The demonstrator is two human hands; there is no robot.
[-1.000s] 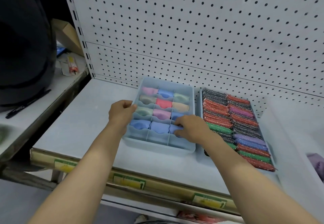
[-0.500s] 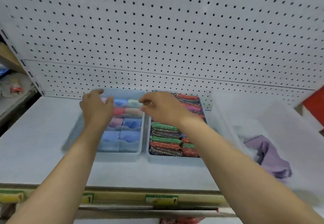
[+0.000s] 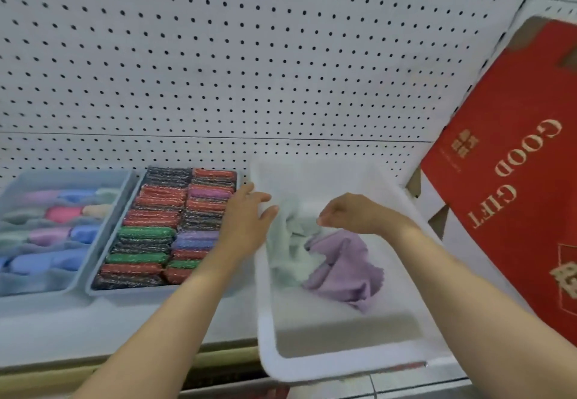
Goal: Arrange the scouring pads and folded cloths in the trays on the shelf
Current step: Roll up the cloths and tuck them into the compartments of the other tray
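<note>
A divided blue tray (image 3: 67, 286) at the left holds folded cloths in pink, blue, green and purple. Beside it a second tray (image 3: 93, 286) is packed with glittery scouring pads (image 3: 150, 233) in red, green, black and purple. A white bin (image 3: 343, 364) at the right holds a crumpled pale green cloth (image 3: 288, 242) and a crumpled purple cloth (image 3: 346, 267). My left hand (image 3: 246, 220) lies flat with straight fingers on the bin's left wall, touching the green cloth. My right hand (image 3: 352, 213) hovers over the bin with fingers curled down; whether it pinches the cloth is unclear.
A white pegboard (image 3: 249, 70) backs the shelf (image 3: 125, 320). A red gift box (image 3: 512, 180) leans at the right, close to the bin. The bin overhangs the shelf's front edge, where price labels run along the rail.
The view has swung right. Both hands have left the two trays and moved to the white bin; the left now touches its left wall, the right is over the cloths.
</note>
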